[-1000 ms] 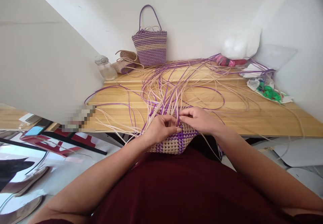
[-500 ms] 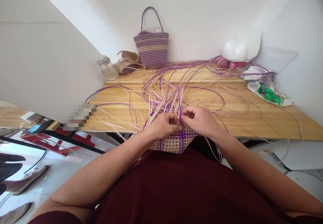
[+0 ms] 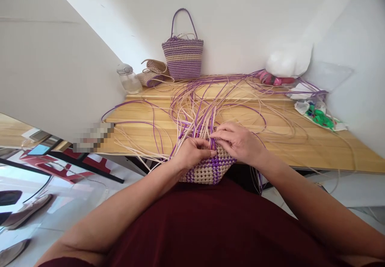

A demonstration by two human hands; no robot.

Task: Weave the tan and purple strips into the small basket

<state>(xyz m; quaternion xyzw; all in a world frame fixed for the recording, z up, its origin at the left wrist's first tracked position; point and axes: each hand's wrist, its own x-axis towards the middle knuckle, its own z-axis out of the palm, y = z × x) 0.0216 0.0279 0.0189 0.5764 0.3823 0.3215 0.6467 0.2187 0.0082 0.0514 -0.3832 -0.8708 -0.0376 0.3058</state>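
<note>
A partly woven purple and beige basket sits at the table's front edge, against my body. Many loose purple and beige weaving strands rise from its top and fan over the table. My left hand is closed on the basket's upper edge, with thumb and index finger pinched by the base of the strands. Just to the right, my right hand has its fingers bent around a purple strand at that same edge. The fingertips partly hide the weave there.
A finished purple and beige handbag stands against the wall, beside a folded woven piece and a clear bottle. White plastic bags and a green bundle lie at the right. A person's shoe shows at lower left.
The purple strand that stood upright between my hands is now lower at the weave. My right fingers have shifted and stretched out along the edge. My left hand stays nearly in place.
</note>
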